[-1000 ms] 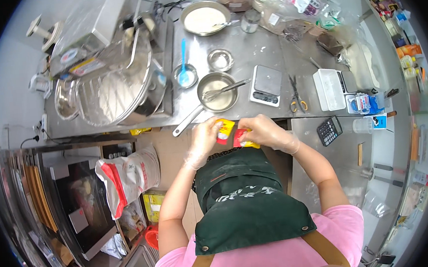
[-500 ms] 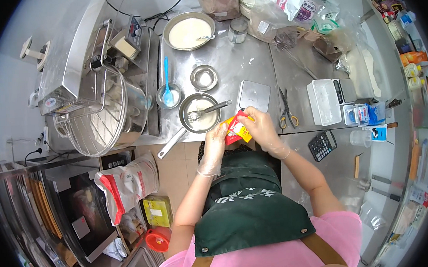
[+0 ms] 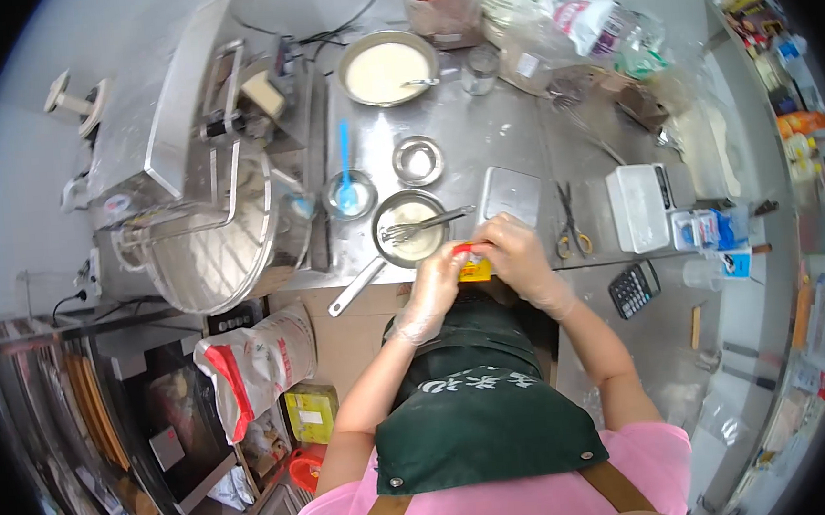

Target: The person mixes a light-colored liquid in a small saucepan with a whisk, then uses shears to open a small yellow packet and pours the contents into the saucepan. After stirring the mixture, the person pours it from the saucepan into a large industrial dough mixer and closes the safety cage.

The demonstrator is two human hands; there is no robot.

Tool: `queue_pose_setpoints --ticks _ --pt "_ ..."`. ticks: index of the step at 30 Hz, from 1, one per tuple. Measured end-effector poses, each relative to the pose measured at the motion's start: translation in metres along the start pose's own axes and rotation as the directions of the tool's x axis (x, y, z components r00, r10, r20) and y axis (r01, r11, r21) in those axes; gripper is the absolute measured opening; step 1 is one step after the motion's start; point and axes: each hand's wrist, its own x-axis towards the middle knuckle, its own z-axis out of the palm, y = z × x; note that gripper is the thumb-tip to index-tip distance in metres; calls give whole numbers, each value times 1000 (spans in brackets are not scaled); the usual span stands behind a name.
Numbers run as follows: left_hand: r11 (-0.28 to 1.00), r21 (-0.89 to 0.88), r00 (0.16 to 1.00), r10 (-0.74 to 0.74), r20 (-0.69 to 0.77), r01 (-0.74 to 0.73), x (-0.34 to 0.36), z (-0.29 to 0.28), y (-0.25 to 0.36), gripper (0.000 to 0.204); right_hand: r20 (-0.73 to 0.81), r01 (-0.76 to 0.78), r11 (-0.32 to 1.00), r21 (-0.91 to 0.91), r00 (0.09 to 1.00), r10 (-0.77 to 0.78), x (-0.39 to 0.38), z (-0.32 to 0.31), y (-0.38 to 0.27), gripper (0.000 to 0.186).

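Observation:
My left hand (image 3: 437, 289) and my right hand (image 3: 518, 260), in clear gloves, meet at the counter's front edge, their fingers pinched on a red and yellow packet (image 3: 474, 270); the fingers partly cover it. Just beyond my left hand is a saucepan (image 3: 358, 282) of pale liquid with a whisk (image 3: 411, 227) lying in it. A digital scale (image 3: 509, 191) sits just beyond my right hand. Behind the saucepan are a small steel bowl (image 3: 417, 140) and another bowl (image 3: 362, 209) with a blue spatula (image 3: 344, 152).
A large pan (image 3: 353, 58) of cream-coloured liquid, bags (image 3: 586, 23) and a glass jar (image 3: 479, 68) line the back. A mixer (image 3: 140, 128) is left; scissors (image 3: 570, 223), a white container (image 3: 629, 206) and a calculator (image 3: 633, 290) are right. A flour sack (image 3: 256, 362) stands lower left.
A second ago the hands held red and yellow pieces slightly apart; they have since come together over them. My right hand has moved inward, and my left has shifted right.

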Motion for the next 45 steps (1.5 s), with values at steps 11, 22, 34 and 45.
queue_pose_setpoints --ticks 11,22,34,45 --pt "995 -69 995 72 -73 -77 -14 -34 11 32 228 -16 999 -32 973 23 21 -10 -21 11" --pt "894 -375 960 172 -222 -247 -17 -80 -16 70 230 -164 985 54 962 148 36 4 -35 9" --pt "839 -544 949 -146 -281 -32 -30 -95 -31 32 26 765 644 36 643 -765 163 89 -118 35" --pt "828 -559 906 -208 -369 -38 -62 -95 -55 28 714 976 192 -104 208 -668 189 151 -192 61"
